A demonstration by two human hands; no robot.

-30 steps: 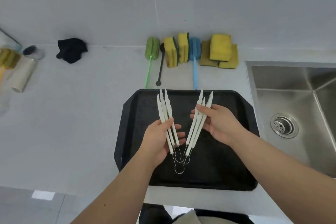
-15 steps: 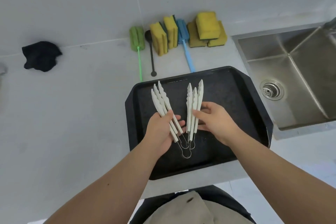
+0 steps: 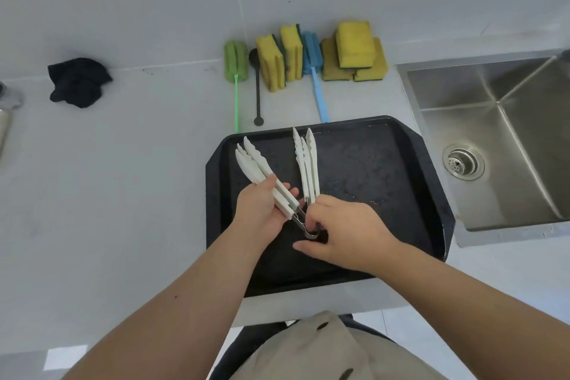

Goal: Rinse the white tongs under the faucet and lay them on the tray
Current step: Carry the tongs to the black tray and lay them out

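Note:
Several white tongs (image 3: 305, 163) with wire loops at the near end fan out over the black tray (image 3: 385, 170). My left hand (image 3: 262, 210) grips one bundle of their white arms (image 3: 256, 163), which points up and left. The other bundle stands nearly straight, and my right hand (image 3: 342, 231) pinches the wire loops at its base. Both hands are over the tray's middle. The steel sink (image 3: 505, 139) lies to the right; only a dark tip at the frame's right edge hints at the faucet.
Yellow sponges (image 3: 351, 49), a green brush (image 3: 236, 71), a blue brush (image 3: 313, 65) and a black spoon (image 3: 257, 92) line the wall behind the tray. A black cloth (image 3: 77, 82) lies on the counter at left. The sink drain (image 3: 462, 162) is right of the tray.
My right hand slid from the white arms down to the wire loops. The right bundle has closed in toward the left one, and the view shifted left.

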